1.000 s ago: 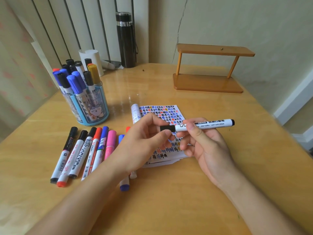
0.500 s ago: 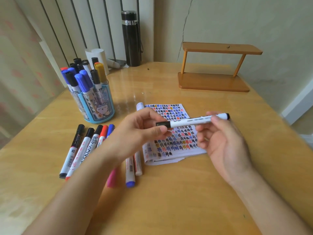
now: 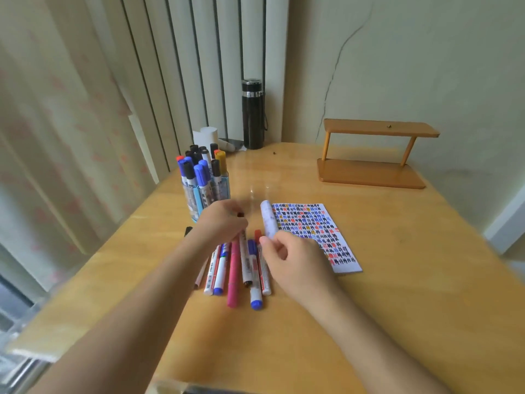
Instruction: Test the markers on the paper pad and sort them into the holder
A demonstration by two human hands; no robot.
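Note:
My left hand (image 3: 224, 223) is closed on a white marker with a black cap (image 3: 243, 260). The cap shows at my fingers and the body slants down over the loose markers (image 3: 233, 277) lying in a row on the table. This hand is just in front of the blue holder (image 3: 199, 199), which is packed with several upright markers. My right hand (image 3: 287, 263) hovers by the row's right side, fingers curled, with nothing in it. The paper pad (image 3: 315, 234), covered in coloured test marks, lies to the right with its top sheet rolled back.
A black flask (image 3: 252, 115) and a white roll (image 3: 208, 135) stand at the back near the blinds. A wooden two-level stand (image 3: 372, 172) sits at the back right. The wooden table's (image 3: 397, 280) left edge runs close to the curtain.
My right hand has let go of the black-capped marker. The left hand has carried it leftward and down over the row, in front of the holder. The view has tilted up.

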